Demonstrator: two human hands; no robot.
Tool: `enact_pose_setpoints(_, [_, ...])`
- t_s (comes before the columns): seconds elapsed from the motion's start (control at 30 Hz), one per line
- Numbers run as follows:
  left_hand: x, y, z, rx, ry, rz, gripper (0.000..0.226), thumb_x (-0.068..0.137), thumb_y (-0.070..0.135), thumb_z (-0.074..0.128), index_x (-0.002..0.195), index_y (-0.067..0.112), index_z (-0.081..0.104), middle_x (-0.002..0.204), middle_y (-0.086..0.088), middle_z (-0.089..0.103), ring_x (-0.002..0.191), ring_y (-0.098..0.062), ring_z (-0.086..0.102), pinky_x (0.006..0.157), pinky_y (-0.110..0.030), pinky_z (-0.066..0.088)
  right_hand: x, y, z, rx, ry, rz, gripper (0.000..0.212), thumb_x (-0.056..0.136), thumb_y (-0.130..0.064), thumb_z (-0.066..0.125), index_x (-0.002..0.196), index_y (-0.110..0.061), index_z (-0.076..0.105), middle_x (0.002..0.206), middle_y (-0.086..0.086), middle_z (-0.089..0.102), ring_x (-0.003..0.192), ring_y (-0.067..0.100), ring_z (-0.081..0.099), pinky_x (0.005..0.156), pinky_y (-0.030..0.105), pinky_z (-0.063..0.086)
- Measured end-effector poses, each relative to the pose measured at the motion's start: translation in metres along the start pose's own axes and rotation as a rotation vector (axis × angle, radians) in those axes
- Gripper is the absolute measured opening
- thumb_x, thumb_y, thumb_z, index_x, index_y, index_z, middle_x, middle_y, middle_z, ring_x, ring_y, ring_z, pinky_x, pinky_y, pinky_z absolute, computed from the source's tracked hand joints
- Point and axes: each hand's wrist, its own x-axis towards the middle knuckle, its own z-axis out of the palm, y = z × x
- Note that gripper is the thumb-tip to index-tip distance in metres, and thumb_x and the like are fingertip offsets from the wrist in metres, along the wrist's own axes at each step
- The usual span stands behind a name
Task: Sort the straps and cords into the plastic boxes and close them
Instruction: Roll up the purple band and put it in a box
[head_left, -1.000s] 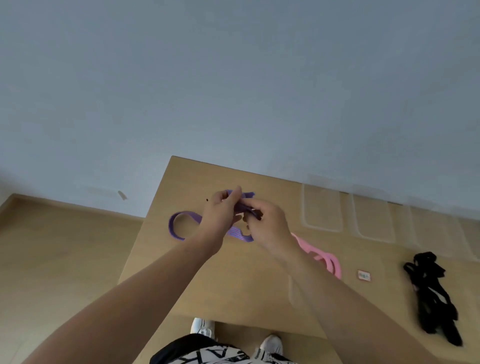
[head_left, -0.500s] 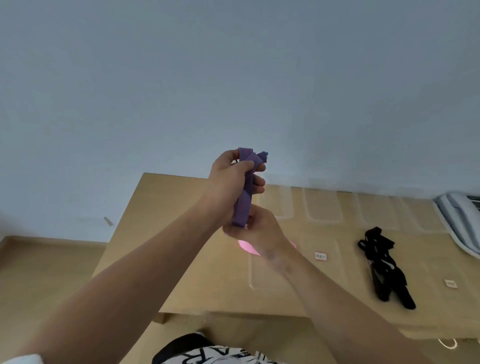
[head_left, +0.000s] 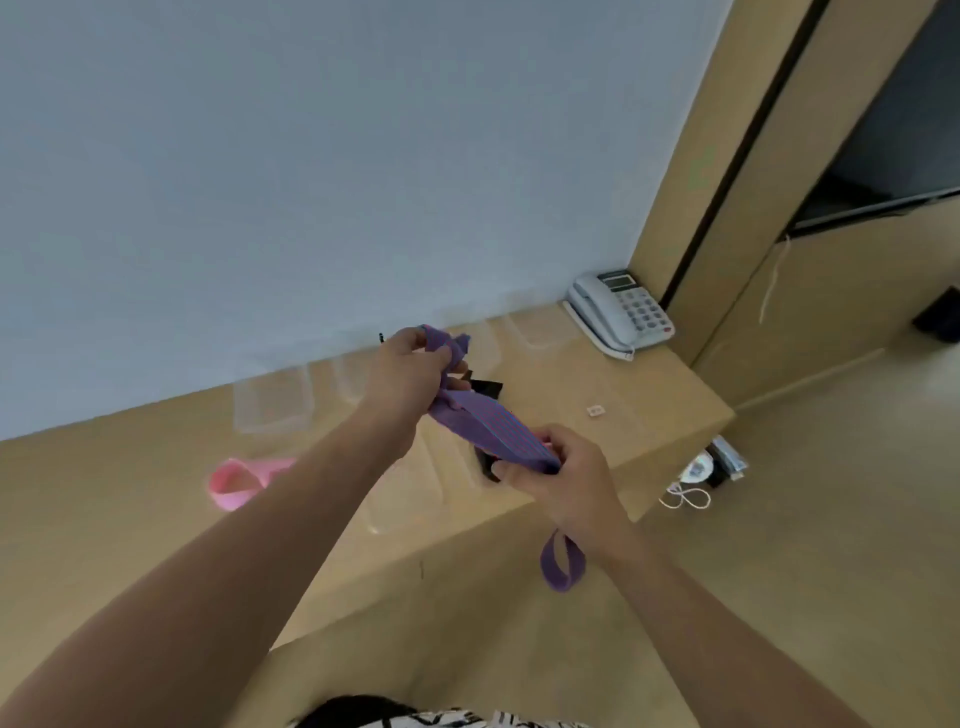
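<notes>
Overhead, we grip the folded purple strap (head_left: 488, 428) with both fists closed on it, left hand (head_left: 410, 376) at its upper end, right hand (head_left: 563, 480) lower, above the table (head_left: 649, 400).

Both bare forearms reach forward and up from the bottom of the view, converging toward the middle. The left hand (head_left: 410, 371) is raised higher, back of the hand toward the camera, fingers curled tight around one end of the purple strap (head_left: 493, 426). The right hand (head_left: 563, 475) sits lower and nearer, fist closed on the other end, a loop hanging below its wrist.
</notes>
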Motion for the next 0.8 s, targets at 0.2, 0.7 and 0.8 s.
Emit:
enact_pose_setpoints(0.2, [-0.009,-0.035,0.113,0.443,-0.48,-0.283,0.031,0.087,-0.014,0.047,0.097,0.005,0.069,0.078,-0.016,0.064,0.06,-0.023,0.057,0.055,-0.026,0.04,-0.006,0.023,-0.109,-0.408,0.128,-0.107,0.076,0.059,-0.015,0.091,0.128,-0.03,0.061,0.071,-0.02,0.053,0.07,0.008,0.053,0.066,0.025,0.039])
enact_pose_setpoints(0.7, [0.096,-0.065,0.228,0.518,-0.821,-0.38,0.025,0.091,0.011,0.065,0.115,0.014,0.068,0.1,-0.007,0.07,0.086,-0.018,0.06,0.074,-0.036,0.053,0.089,0.088,-0.191,-0.544,0.0,0.247,0.015,0.072,-0.021,0.065,0.078,-0.03,0.055,0.075,-0.008,0.062,0.075,0.021,0.062,0.065,0.036,0.048])
enact_pose_setpoints(0.8, [0.132,-0.073,0.226,0.416,-0.706,-0.391,0.017,0.097,0.025,0.063,0.112,0.024,0.071,0.106,0.0,0.073,0.087,-0.015,0.065,0.081,-0.043,0.06,0.141,0.089,-0.188,-0.585,-0.002,0.335,0.015,0.078,-0.026,0.063,0.076,-0.028,0.048,0.075,-0.005,0.059,0.073,0.027,0.062,0.058,0.034,0.046])
